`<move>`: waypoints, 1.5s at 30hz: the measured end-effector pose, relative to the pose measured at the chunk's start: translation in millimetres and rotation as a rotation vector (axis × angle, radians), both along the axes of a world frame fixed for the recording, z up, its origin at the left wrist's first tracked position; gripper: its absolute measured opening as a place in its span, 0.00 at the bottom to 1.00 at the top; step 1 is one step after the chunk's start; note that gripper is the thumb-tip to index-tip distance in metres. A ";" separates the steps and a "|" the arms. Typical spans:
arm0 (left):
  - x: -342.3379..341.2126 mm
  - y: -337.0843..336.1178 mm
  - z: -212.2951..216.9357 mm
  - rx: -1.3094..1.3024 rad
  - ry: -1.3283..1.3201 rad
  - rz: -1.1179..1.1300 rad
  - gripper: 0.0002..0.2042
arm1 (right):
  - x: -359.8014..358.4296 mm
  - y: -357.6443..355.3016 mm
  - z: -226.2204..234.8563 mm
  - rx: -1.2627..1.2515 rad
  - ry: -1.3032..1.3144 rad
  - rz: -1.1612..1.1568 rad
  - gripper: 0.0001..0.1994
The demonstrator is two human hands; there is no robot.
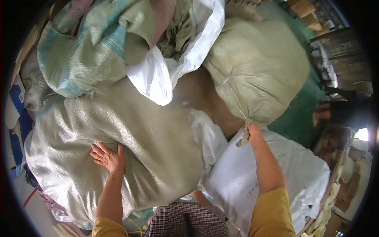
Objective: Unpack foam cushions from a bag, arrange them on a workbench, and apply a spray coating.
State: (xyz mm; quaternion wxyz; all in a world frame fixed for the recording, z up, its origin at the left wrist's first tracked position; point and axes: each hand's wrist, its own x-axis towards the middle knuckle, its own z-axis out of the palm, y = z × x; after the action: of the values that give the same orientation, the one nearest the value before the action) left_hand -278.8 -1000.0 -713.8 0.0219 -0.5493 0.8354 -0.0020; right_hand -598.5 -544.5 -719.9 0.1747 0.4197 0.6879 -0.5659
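At the upper right of the frame, I see a big, round, dull green woven sack [262, 65]. Its tied neck [248, 120] points down to the right hand [254, 132], which is closed around it. The rest of the sack lies up from that hand, the nearer one. Lower left, the left hand [110, 159] rests open, fingers spread, on a huge, shiny, tan woven sack [158, 130].

Floor [298, 124]: green
On it, left: bulging beige sack [158, 136]
Near right: white sack [233, 173]
Far right: tied khaki sack [262, 65]
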 end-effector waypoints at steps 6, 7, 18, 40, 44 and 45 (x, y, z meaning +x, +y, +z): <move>-3.4 -8.9 36.4 0.205 -0.047 0.081 0.47 | 61.4 28.9 295.3 0.227 0.201 0.321 0.05; -0.4 -13.4 42.3 0.203 -0.024 0.082 0.47 | 82.8 18.5 348.3 0.232 0.232 0.334 0.05; 38.7 -61.9 175.3 1.486 0.869 0.230 0.44 | 465.2 58.0 631.7 0.616 0.076 1.043 0.13; -109.2 26.5 179.0 0.357 0.736 -0.668 0.17 | 128.0 165.6 383.7 0.453 0.241 0.362 0.28; -108.4 30.0 191.5 0.514 0.936 -0.523 0.19 | 85.7 141.3 309.7 0.857 0.273 0.430 0.15; -108.1 39.7 202.4 0.807 1.065 -0.327 0.20 | 80.9 143.1 300.7 0.850 0.277 0.450 0.15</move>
State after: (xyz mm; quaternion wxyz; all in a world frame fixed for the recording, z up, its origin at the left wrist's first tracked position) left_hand -386.9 -960.3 -511.4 -0.1896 -0.2913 0.7398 0.5761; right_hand -517.6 -401.4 -419.3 0.0128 0.2160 0.9478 -0.2342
